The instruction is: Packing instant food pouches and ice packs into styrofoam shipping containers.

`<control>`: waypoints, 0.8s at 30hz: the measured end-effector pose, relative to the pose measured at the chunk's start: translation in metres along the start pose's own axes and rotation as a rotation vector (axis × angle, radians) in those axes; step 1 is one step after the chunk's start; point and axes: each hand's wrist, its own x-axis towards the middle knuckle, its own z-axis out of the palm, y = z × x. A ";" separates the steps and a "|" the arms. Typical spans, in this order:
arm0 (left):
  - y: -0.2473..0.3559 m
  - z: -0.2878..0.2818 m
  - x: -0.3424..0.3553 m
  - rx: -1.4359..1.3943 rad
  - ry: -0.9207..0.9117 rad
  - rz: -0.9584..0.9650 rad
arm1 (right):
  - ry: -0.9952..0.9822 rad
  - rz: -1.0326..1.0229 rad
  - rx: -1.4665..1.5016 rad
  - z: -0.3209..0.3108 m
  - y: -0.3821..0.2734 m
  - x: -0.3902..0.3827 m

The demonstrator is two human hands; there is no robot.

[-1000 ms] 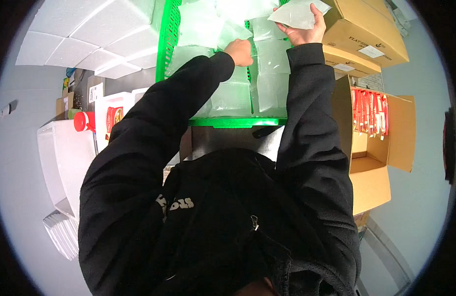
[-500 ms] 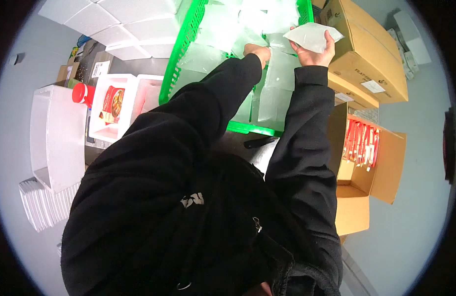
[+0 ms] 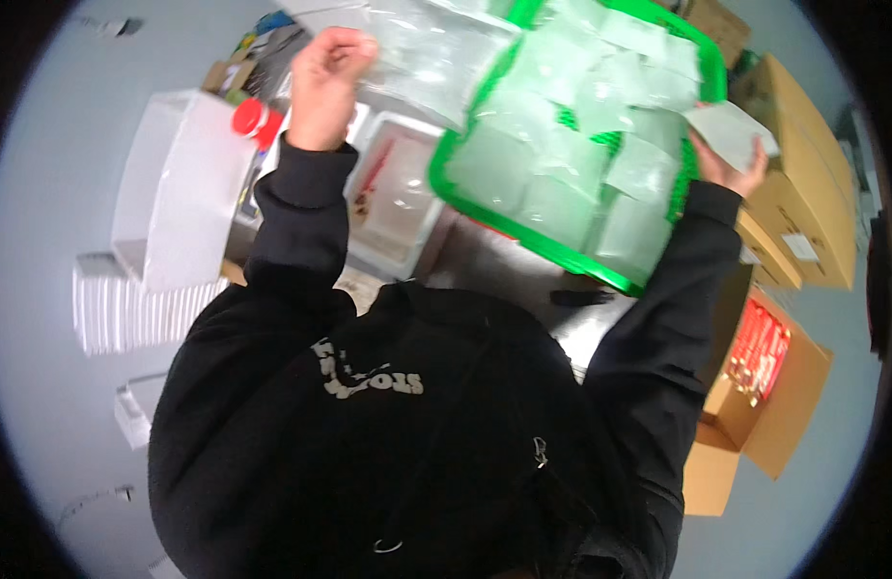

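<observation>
My left hand (image 3: 326, 85) is closed, its fingertips pinching the edge of a clear gel ice pack (image 3: 429, 60). That pack hangs flat over the white foam boxes at the left of the crate. My right hand (image 3: 732, 172) grips another, whitish ice pack (image 3: 736, 135) at the crate's right rim. Between my hands stands the green plastic crate (image 3: 538, 253), with many frosted ice packs (image 3: 562, 207) lying in it. In front of the left hand's pack, an open foam box (image 3: 380, 259) holds a clear pack lying over a red printed packet.
A red-capped container (image 3: 256, 122) stands left of the foam box. Further left are an empty foam box (image 3: 181, 193) and stacked white panels (image 3: 142, 304). Closed cartons (image 3: 803, 174) stand at the right, and an open carton (image 3: 721, 458) holds red packets. A dark object (image 3: 581, 297) lies before the crate.
My left hand has come out of the crate and swung left with an ice pack. My right hand keeps its pack beside the crate's rim. The whole view has shifted.
</observation>
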 end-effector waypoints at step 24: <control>-0.329 -0.158 -0.025 0.958 0.160 -0.322 | 0.107 0.037 -0.172 -0.017 0.014 -0.016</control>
